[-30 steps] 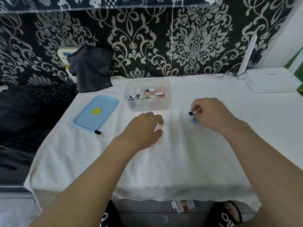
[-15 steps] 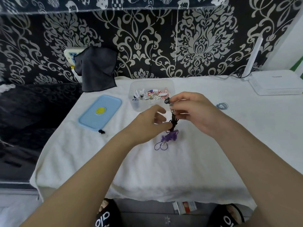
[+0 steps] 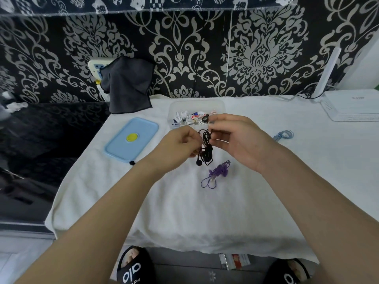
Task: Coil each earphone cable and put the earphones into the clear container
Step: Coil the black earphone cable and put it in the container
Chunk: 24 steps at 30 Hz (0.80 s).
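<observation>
Head camera: both hands are raised over a white cloth point(image 3: 184, 212). The right hand point(image 3: 240, 144) is pinching a black earbud, letting the black earphones point(image 3: 206, 149) dangle for winding; the left hand point(image 3: 177, 149) is gripping the bundled cable. The clear container point(image 3: 219, 106) is sitting open just behind, lid point(image 3: 131, 138) beside it. Purple earphones point(image 3: 217, 173) are lying below, awaiting their turn.

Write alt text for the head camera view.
Both hands, left and right, hold black earphones over a white cloth. Purple earphones lie below, blue earphones to the right, a clear container and blue lid behind.
</observation>
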Tool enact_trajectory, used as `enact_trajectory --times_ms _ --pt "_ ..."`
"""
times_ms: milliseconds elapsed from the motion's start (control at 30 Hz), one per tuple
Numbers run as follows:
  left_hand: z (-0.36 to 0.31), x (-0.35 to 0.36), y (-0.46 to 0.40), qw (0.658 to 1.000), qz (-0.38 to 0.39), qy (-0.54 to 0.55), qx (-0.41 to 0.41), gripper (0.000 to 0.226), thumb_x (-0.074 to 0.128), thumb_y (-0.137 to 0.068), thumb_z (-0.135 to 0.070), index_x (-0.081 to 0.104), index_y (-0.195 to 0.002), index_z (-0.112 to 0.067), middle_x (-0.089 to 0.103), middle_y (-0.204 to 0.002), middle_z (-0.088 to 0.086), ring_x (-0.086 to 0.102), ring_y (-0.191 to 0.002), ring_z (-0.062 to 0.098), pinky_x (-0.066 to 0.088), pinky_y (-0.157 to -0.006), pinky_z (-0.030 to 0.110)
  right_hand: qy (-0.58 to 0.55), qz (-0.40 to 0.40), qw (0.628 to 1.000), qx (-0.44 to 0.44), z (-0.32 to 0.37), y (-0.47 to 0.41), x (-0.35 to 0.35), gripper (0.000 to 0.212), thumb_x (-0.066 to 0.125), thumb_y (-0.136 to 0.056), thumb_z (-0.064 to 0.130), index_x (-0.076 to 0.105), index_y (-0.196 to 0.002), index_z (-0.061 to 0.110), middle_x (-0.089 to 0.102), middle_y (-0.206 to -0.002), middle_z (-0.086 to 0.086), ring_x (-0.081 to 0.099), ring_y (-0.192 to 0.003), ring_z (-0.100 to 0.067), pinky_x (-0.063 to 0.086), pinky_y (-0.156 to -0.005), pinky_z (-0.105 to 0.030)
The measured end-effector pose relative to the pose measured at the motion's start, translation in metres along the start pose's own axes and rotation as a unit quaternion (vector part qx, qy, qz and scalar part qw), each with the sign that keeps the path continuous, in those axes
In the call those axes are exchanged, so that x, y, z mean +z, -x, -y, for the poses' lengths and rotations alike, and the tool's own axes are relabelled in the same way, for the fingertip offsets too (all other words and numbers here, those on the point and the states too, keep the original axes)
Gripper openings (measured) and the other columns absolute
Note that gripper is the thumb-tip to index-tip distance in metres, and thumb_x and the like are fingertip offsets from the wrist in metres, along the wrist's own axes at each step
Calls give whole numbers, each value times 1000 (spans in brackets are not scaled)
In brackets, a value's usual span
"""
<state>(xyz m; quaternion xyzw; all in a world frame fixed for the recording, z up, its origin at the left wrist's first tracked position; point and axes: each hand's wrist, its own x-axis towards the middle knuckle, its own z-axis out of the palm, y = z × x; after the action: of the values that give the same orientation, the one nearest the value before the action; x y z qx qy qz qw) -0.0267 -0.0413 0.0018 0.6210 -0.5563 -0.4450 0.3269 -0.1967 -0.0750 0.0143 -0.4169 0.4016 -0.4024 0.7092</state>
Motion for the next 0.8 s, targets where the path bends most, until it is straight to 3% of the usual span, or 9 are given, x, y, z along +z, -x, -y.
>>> enact_trajectory --times_ms 200,300,467,567,700,800 --pt "7 -28 -1 999 -15 14 -46 15 47 -100 -3 59 -96 -10 67 -84 7 74 -74 17 60 -83 33 88 0 996 -13 -9 -6 7 18 63 -93 3 73 -105 12 67 -78 -2 65 -77 -17 50 -76 -28" --pt "24 -51 -2 990 -64 -111 -61 17 45 -97 -3 60 -95 -10 69 -85 8 70 -66 17 59 -73 35 86 19 996 7 -13 -7 12 23 59 -94 2 71 -114 8 69 -80 0 71 -86 -22 54 -75 -27" --pt "54 -86 4 937 -108 -323 -80 27 44 -93 -4 63 -101 -21 65 -102 3 66 -82 25 57 -74 37 95 30 993 59 -21 -12 22 22 59 -95 3 70 -113 9 69 -86 -6 70 -77 -17 53 -73 -27" --pt "67 -108 9 920 -135 -353 -100 30 44 -92 -3 63 -98 -26 61 -98 -4 59 -77 20 47 -62 29 96 46 992 73 -26 -17 30 22 59 -96 2 69 -114 7 74 -92 -10 68 -75 -16 52 -71 -25" --pt "78 -119 17 905 -108 -396 -109 29 48 -93 -5 68 -91 -26 65 -101 0 60 -83 22 48 -70 29 112 50 990 75 -33 -22 42 21 61 -94 0 69 -111 6 76 -94 -12 71 -79 -17 55 -66 -21" --pt "84 -121 20 908 -108 -392 -100 29 48 -95 -7 69 -96 -26 62 -86 -4 59 -68 21 47 -63 27 110 45 990 75 -37 -26 50 20 62 -92 -2 70 -109 5 74 -94 -13 73 -76 -16 56 -65 -21"
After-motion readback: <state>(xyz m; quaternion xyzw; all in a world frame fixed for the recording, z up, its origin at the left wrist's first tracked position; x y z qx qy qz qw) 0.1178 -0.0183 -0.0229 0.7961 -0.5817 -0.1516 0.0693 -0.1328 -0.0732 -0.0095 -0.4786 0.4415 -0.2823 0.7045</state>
